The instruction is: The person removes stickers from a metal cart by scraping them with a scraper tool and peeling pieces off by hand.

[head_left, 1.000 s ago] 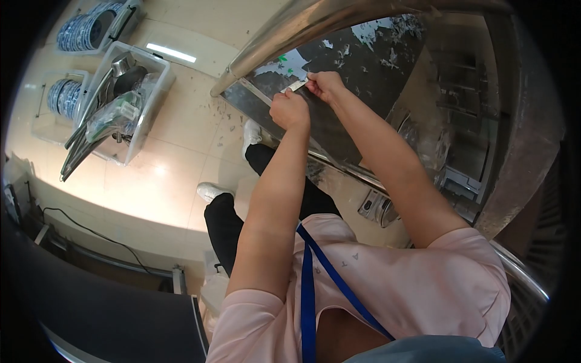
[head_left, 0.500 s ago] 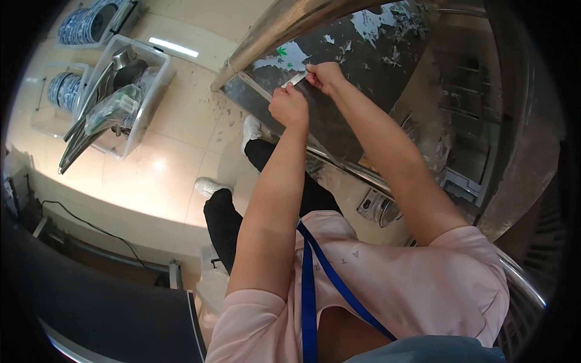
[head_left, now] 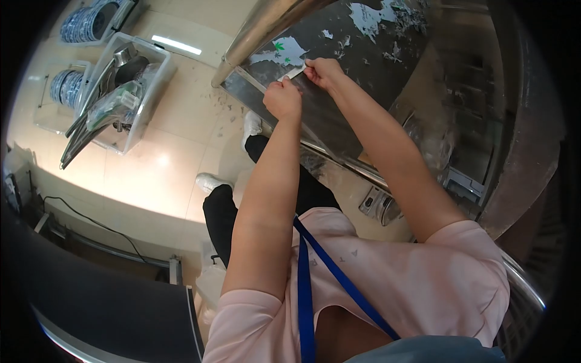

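My left hand (head_left: pixel 282 98) and my right hand (head_left: pixel 322 74) are both closed on a narrow, pale, blade-like strip (head_left: pixel 295 72), one at each end. It lies low over a dark flat panel (head_left: pixel 345 112), against the lower edge of a torn white sticker with green leaf marks (head_left: pixel 279 49). Whether it touches the panel I cannot tell. Another ragged white patch (head_left: pixel 367 19) and a heap of grey shreds (head_left: pixel 410 23) lie farther up the panel, with small scraps between.
A metal tube frame (head_left: pixel 254 33) borders the panel. On the floor at left stand a clear bin (head_left: pixel 144 112) of metal utensils and clear boxes of blue-patterned dishes (head_left: pixel 65 88). A black-topped surface (head_left: pixel 109 290) is at lower left, a cable (head_left: pixel 100 221) behind it.
Both hands, with the strip, have shifted slightly left and up in view. The whole view has also moved a little. The sticker looks much the same.
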Motion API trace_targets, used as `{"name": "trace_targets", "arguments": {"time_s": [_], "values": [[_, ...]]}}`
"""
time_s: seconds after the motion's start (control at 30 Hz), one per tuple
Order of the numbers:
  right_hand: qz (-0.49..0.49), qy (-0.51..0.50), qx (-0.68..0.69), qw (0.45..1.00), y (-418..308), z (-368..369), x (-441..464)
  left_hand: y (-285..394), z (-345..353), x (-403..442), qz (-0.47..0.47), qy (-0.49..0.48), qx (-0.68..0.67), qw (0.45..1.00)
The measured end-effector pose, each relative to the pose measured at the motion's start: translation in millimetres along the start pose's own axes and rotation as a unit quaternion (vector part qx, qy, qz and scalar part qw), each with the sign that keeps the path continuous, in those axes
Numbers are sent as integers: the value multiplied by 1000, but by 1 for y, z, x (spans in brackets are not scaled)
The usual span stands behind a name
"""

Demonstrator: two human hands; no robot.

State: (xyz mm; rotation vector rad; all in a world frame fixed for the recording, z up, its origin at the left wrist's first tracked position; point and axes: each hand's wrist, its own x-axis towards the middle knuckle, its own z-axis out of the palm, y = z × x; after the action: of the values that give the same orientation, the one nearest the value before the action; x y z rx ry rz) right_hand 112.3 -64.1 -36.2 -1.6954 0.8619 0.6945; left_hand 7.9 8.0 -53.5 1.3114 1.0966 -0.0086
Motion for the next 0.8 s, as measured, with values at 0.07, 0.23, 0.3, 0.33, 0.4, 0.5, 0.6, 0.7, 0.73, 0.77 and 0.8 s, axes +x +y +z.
{"name": "trace_targets", "arguments": {"time_s": [0.07, 0.23, 0.3, 0.33, 0.4, 0.5, 0.6, 0.7, 0.73, 0.77, 0.8], "values": [[-6, -13, -25, 1000, -2, 2, 1, 3, -1, -3, 2, 19, 14, 1000], [-31, -13, -63, 997, 1, 0, 4, -2, 7, -1, -5, 46, 28, 999], [-39, -15, -73, 996, 2, 1, 3, -1, 6, -2, 4, 51, 53, 997], [-42, -12, -76, 996, 1, 2, 2, -3, 8, 0, 8, 62, 64, 996], [-47, -9, -83, 995, -1, 3, 0, -5, 11, 1, 16, 83, 88, 992], [-58, -14, -89, 994, -1, 4, -1, -6, 10, 0, 49, 91, 119, 988], [-72, -16, -87, 993, -1, 5, 0, -8, 13, 2, 37, 98, 92, 990], [-77, -5, -85, 993, 0, 7, -3, -7, 13, -1, 68, 122, 116, 983], [-79, -5, -83, 993, 1, 6, -1, -10, 14, -2, 63, 116, 109, 985], [-83, -6, -83, 993, 1, 7, -1, -9, 13, -1, 58, 111, 100, 987], [-86, -7, -78, 993, 2, 5, 0, -9, 13, -1, 54, 107, 91, 989]]}}
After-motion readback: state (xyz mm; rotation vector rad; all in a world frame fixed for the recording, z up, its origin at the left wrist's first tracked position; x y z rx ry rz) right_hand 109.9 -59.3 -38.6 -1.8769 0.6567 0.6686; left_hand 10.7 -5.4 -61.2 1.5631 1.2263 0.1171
